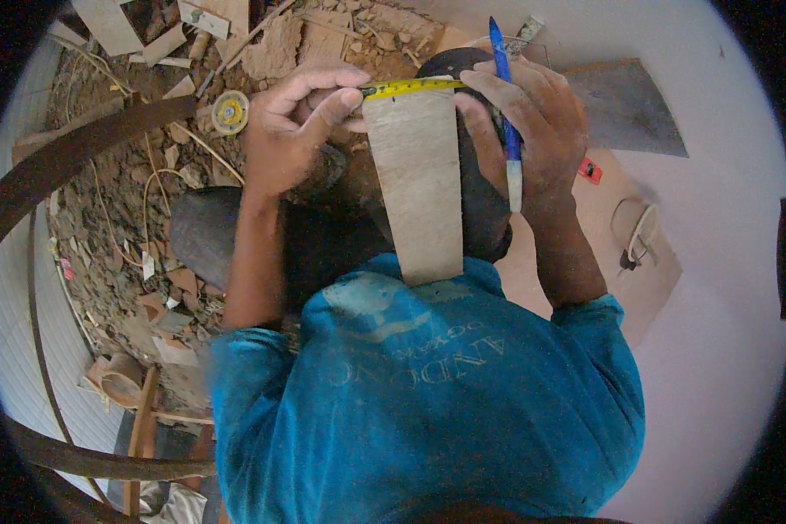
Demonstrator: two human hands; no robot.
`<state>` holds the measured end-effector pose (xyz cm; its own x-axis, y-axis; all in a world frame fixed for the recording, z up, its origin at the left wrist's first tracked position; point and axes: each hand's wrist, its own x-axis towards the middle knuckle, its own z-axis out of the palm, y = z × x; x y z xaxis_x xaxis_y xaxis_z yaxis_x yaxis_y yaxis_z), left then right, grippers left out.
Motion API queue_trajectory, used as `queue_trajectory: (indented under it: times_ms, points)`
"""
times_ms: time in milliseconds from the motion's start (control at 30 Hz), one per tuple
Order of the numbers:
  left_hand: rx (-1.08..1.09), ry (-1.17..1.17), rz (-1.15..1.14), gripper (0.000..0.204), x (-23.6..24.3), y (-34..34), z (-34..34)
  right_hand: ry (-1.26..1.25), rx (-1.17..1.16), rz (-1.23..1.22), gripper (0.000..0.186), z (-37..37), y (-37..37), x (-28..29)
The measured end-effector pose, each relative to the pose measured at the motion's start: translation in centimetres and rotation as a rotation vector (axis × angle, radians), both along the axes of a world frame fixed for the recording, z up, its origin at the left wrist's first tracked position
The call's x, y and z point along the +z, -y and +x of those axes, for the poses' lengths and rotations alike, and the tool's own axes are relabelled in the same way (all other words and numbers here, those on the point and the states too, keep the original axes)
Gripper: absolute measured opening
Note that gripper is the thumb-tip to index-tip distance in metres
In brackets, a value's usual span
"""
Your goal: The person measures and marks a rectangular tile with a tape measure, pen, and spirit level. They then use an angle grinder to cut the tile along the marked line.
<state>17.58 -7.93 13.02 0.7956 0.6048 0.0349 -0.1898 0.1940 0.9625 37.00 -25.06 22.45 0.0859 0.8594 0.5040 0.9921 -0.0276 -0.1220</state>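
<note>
A long, slightly tapered pale tile strip (415, 192) lies lengthwise between my torso and my dark-clothed legs. A yellow tape measure (410, 87) spans its far end crosswise. My left hand (310, 118) pinches the tape's left end beside that edge, fingers curled. My right hand (533, 131) grips a blue pen (504, 105) upright and also holds the tape at the right, its fingertips at the strip's top right corner. The tape's case is mostly hidden by that hand.
Rubble (210, 157) with broken pieces, thin cables and a yellow disc (230, 112) covers the left. Curved dark bars (61, 166) cross the left side. A grey panel (629, 113), a small red object (590, 171) and a wire-like hoop (630, 223) sit at right, beside a pale wall (716, 349).
</note>
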Motion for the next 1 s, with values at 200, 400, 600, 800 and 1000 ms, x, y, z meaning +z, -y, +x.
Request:
queue_trajectory:
  times_ms: [200, 400, 600, 800, 1000]
  points:
    - [0.042, 0.03, -0.152, 0.06, 1.8, 4.7, 0.1, -0.029, -0.068, 0.099, 0.023, 1.4, 0.2, -2.8]
    - [-0.107, -0.159, -0.248, 0.056, 0.9, 8.8, -1.3, -0.237, -0.1, 0.04, 0.009, 1.4, -0.8, -1.0]
    - [0.084, -0.097, -0.132, 0.055, 2.3, 6.7, 0.2, -0.174, -0.116, 0.014, 0.008, 0.9, -0.7, 0.5]
    - [0.249, -0.04, 0.079, 0.063, 2.1, 5.6, 2.1, -0.212, -0.018, 0.095, 0.008, 1.1, -1.3, 0.3]
    - [0.232, -0.017, -0.065, 0.057, 2.6, 5.5, 2.7, -0.144, -0.025, 0.116, 0.014, 1.5, -2.1, -0.9]
